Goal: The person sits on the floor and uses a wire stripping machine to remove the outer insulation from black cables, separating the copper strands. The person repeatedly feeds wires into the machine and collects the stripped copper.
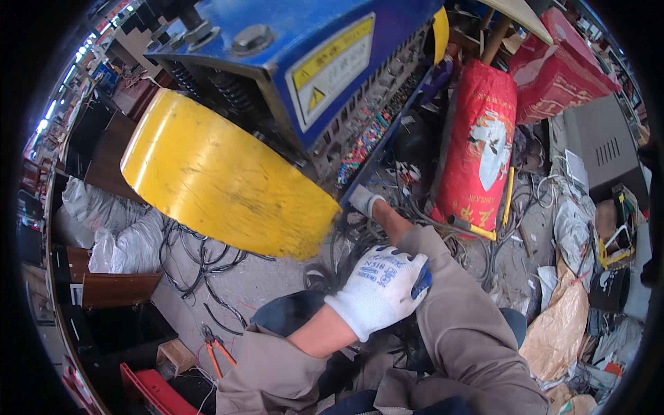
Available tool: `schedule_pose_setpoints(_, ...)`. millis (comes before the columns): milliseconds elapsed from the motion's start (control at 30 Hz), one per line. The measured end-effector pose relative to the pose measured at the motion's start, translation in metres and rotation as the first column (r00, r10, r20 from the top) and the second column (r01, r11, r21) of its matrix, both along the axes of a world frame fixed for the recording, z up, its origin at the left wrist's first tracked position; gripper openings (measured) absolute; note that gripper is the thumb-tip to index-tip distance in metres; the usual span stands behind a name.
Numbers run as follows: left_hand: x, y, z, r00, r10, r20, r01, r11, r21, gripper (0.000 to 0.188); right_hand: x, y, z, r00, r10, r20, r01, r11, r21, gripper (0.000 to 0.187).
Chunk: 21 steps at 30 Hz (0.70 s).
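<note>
My left hand, in a white knit glove with blue-coated fingers, is curled above my lap, near my right sleeve. What it holds is hidden; dark cables, partly blurred, lie beside and below it. My right arm stretches forward, and my right hand, also in a white glove, is at the lower edge of a blue machine. Its fingers are hidden there. The machine carries a curved yellow guard, large bolts and a warning label. Many colourful wire ends fill its slotted side.
Orange-handled pliers and black cable loops lie on the floor at left. White sacks stand beyond them. At right are a full red sack, a yellow-handled tool, tangled cables and brown paper.
</note>
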<state>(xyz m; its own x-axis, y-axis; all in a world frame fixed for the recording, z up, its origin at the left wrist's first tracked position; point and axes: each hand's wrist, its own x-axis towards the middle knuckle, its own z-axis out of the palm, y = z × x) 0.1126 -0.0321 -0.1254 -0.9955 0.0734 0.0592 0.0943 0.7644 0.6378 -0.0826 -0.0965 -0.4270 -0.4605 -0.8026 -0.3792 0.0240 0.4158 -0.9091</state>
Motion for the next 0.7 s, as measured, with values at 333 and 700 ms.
schedule_pose_setpoints(333,-0.023,0.004,-0.004,0.999,0.022,-0.029,-0.023,1.0,-0.021,0.034,0.006,0.002,0.024,0.8,0.207,-0.563,-0.105,0.972,0.208,0.052)
schedule_pose_setpoints(700,-0.042,-0.033,-0.008,0.916,0.378,-0.134,-0.19,0.703,0.685,0.016,0.106,0.209,0.029,0.959,-0.158,-0.235,0.236,0.906,0.351,0.056)
